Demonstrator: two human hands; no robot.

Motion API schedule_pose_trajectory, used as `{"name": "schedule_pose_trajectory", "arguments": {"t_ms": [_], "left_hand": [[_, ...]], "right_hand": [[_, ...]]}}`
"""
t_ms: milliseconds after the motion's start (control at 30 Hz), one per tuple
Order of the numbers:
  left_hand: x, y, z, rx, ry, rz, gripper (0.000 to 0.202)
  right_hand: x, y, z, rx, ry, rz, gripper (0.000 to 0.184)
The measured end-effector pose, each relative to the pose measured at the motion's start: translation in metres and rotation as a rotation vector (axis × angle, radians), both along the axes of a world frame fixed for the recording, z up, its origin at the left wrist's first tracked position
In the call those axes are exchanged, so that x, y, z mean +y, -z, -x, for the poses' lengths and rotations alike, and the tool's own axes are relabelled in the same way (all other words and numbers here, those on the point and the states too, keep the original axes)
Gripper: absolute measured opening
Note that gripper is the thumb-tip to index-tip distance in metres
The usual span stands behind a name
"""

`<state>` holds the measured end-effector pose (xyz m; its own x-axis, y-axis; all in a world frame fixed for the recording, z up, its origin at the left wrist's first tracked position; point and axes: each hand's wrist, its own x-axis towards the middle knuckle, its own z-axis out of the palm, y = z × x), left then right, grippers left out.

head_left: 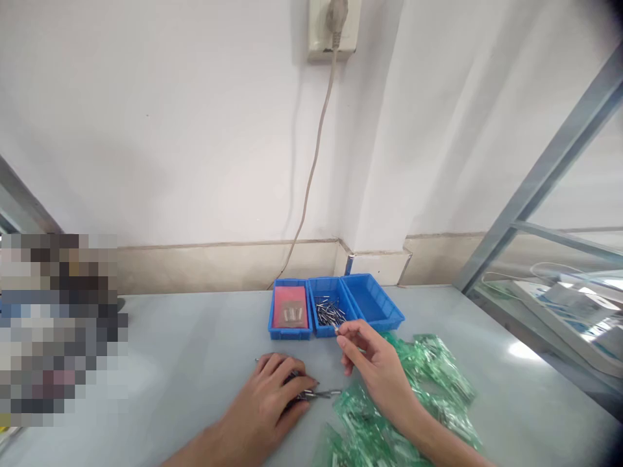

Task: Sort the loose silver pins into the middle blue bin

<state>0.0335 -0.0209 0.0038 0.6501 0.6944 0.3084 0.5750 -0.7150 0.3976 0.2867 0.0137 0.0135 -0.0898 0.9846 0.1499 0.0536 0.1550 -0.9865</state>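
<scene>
My left hand rests on the table, its fingers curled around a bunch of thin metal pins, some of which stick out to the right past the thumb and forefinger. My right hand is raised at the front edge of the middle blue bin, thumb and forefinger pinching a small silvery piece that looks like one metal pin; most of it is hidden. More loose metal pins lie inside that middle bin. Green plastic bags with slender items in them are heaped under and beside my right forearm.
The left blue bin holds a pink sheet and a small clear packet. A third blue bin stands to the right. Behind the table, a cable hangs from a wall socket. A metal frame rises on the right.
</scene>
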Motion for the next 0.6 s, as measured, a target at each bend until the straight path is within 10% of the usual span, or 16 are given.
{"name": "schedule_pose_trajectory", "arguments": {"t_ms": [267, 600], "left_hand": [[0.0036, 0.0047, 0.0004, -0.03, 0.012, -0.09, 0.021], [0.0085, 0.01, 0.0015, -0.048, 0.016, -0.172, 0.019]], "right_hand": [[-0.0008, -0.0006, 0.0, -0.173, -0.006, -0.109, 0.023], [-0.0011, 0.0001, 0.0049, 0.059, -0.123, 0.133, 0.048]]}}
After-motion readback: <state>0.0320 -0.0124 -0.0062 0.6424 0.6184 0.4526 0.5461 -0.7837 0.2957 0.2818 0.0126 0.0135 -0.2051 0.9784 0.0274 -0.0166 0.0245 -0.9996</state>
